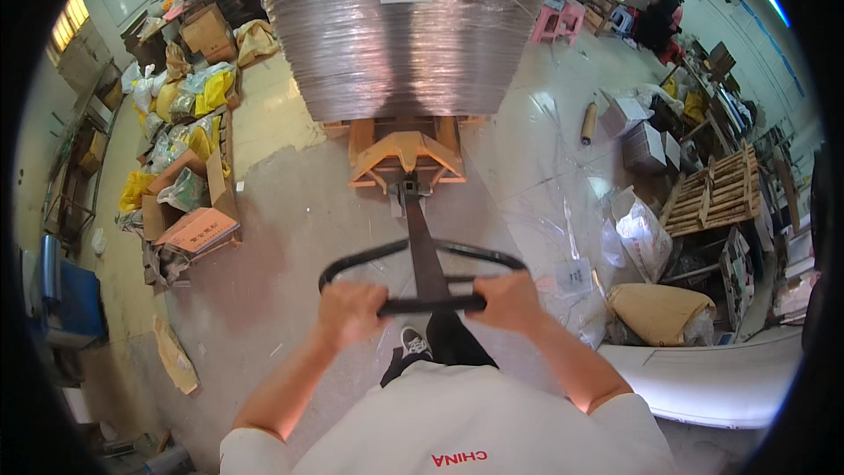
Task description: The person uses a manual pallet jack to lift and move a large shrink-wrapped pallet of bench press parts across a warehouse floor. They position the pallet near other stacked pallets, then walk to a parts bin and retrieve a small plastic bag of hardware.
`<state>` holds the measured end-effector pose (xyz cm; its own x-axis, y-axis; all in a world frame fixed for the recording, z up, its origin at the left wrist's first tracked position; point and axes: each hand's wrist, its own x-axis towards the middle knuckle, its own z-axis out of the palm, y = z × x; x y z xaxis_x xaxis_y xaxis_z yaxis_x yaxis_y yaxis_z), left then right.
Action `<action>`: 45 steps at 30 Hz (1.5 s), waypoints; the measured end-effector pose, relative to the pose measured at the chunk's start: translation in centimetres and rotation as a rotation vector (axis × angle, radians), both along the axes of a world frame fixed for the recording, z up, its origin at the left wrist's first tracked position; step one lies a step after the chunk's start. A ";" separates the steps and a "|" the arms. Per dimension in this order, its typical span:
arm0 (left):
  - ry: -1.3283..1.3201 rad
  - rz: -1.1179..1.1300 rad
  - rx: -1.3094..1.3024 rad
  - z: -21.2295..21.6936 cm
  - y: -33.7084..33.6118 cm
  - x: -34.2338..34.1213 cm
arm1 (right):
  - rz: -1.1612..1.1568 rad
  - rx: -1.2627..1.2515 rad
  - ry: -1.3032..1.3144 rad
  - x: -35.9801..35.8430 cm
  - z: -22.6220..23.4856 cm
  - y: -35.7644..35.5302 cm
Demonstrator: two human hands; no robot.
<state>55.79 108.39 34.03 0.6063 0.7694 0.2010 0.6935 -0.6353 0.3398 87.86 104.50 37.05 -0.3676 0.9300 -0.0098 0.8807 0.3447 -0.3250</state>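
While a tall shrink-wrapped pallet load (404, 35) fills the top of the frame, it rests on the forks of an orange pallet jack (405, 154) standing on the grey concrete floor (281, 246). Wooden pallets (714, 189) lean to the right, and open cardboard boxes (195, 220) lie to the left. The jack's black loop handle (426, 277) reaches back toward the worker. The left hand (350, 312) is wrapped around the handle's crossbar, fingers curled shut on it; the right hand (507, 299) grips the same bar just across the central shaft. One dark shoe (413, 343) shows below.
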 end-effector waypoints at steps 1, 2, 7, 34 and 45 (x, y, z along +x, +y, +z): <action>0.006 0.011 0.061 0.7 3.4 0.1 | 0.018 0.091 0.013 0.4 0.8 3.2; -0.015 0.031 0.105 1.5 6.8 0.2 | -0.001 0.131 0.032 0.5 1.7 6.7; -0.091 0.132 0.171 6.4 20.2 1.3 | -0.126 0.245 0.050 -0.1 6.8 19.4; -0.004 0.340 0.598 16.7 59.8 4.7 | -0.298 0.648 -0.132 1.2 15.6 60.7; 0.083 0.400 0.437 17.0 65.5 8.4 | -0.307 0.550 -0.080 4.1 14.7 67.3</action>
<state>64.14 173.84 51.01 0.3139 0.7978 0.5148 0.9208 -0.3881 0.0400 92.01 171.84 51.74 -0.1007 0.8698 0.4830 0.9802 0.1701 -0.1019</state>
